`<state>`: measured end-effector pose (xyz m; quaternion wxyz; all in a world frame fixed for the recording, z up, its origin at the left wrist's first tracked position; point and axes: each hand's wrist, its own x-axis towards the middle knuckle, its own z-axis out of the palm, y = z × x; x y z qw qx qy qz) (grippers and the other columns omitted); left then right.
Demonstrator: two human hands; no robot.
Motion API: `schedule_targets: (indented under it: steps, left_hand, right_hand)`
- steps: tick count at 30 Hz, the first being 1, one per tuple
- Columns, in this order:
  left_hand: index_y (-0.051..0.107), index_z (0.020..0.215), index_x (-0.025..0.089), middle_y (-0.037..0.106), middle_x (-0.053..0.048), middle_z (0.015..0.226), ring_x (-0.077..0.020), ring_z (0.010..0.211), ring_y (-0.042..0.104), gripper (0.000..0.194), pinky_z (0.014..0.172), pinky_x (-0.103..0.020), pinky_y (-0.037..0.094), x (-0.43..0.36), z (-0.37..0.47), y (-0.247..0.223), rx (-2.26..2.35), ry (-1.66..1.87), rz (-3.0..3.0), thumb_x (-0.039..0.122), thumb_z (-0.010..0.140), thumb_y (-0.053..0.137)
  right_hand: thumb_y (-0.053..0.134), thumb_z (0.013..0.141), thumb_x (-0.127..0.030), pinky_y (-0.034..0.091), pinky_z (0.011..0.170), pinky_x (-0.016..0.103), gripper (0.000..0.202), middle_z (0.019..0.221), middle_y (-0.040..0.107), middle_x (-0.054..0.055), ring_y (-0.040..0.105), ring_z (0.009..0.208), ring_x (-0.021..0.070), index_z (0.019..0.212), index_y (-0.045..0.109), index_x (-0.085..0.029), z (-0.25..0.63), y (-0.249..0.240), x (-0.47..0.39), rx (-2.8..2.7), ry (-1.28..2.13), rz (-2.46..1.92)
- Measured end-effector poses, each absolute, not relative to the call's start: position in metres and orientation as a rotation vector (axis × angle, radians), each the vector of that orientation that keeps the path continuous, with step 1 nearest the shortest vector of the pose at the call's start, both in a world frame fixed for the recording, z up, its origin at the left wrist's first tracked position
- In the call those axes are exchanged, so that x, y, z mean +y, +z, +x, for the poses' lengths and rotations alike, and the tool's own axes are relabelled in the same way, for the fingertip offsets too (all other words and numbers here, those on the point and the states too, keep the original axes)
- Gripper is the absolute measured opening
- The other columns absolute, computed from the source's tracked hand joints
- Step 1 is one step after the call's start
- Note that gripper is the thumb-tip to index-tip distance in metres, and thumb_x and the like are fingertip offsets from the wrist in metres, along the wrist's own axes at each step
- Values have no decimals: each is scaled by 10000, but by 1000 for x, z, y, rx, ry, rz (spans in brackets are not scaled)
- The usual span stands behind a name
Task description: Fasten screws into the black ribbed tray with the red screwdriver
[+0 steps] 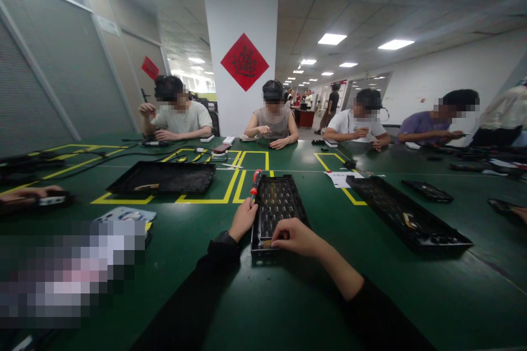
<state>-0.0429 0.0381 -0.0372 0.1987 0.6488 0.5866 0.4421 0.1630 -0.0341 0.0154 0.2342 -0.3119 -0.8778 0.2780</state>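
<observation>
A black rectangular tray-like casing (281, 197) lies lengthwise on the green table in front of me, with rows of small shiny pieces inside. At its left edge my left hand (242, 220) is closed around a screwdriver (256, 182) whose red and black handle points up and away. My right hand (294, 237) is over the near end of the casing, thumb and fingers pinched together. A small tan strip (267, 243) shows right at those fingertips. What the pinch holds, if anything, is hidden.
Similar black casings lie at the left (164, 177) and right (411, 214). A white paper (344, 179) is by the right one. Yellow tape (230, 189) marks the table. Several people sit opposite; a co-worker's hand (33, 197) holds something at far left.
</observation>
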Motion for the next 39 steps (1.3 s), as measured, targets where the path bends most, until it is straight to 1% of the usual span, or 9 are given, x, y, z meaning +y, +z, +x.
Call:
schedule_targets:
  steps: [5, 12, 23, 32, 37, 39]
  left_hand:
    - [333, 644, 195, 413, 38, 632, -115, 611, 400, 184, 586, -246, 285, 40, -43, -39, 1646, 1233, 1806, 247, 801, 416]
    - [343, 646, 192, 418, 38, 632, -113, 611, 404, 183, 582, -242, 287, 39, -44, -38, 1646, 1229, 1803, 247, 804, 418]
    - [346, 646, 193, 414, 40, 627, -113, 601, 400, 184, 574, -243, 286, 39, -42, -37, 1653, 1228, 1772, 244, 807, 419]
    - [342, 640, 194, 415, 36, 628, -115, 608, 397, 183, 582, -247, 282, 38, -43, -35, 1657, 1222, 1808, 233, 802, 416]
    - [352, 645, 194, 420, 35, 627, -119, 609, 400, 172, 587, -247, 284, 39, -43, -35, 1671, 1212, 1786, 232, 800, 414]
    - [343, 643, 196, 415, 35, 627, -120, 606, 396, 177, 583, -248, 283, 39, -43, -37, 1664, 1218, 1796, 236, 802, 410]
  right_hand:
    - [655, 750, -336, 323, 499, 185, 212, 641, 584, -8, 434, 545, 74, 812, 694, -137, 163, 14, -34, -2408, 785, -861]
    - [630, 774, -350, 328, 506, 189, 227, 670, 599, 4, 442, 557, 79, 837, 698, -142, 163, 16, -35, -2415, 773, -864]
    - [650, 749, -347, 351, 537, 191, 209, 732, 615, 6, 462, 594, 83, 817, 688, -153, 164, 17, -35, -2407, 724, -845]
    - [624, 771, -373, 325, 503, 192, 239, 657, 598, -3, 454, 553, 80, 828, 689, -149, 164, 15, -34, -2417, 772, -918]
    - [629, 767, -374, 361, 541, 200, 237, 720, 630, 13, 483, 590, 89, 821, 689, -151, 164, 17, -35, -2422, 752, -884]
    - [631, 763, -381, 359, 531, 197, 243, 723, 630, 12, 481, 584, 88, 825, 689, -153, 164, 17, -35, -2422, 752, -883]
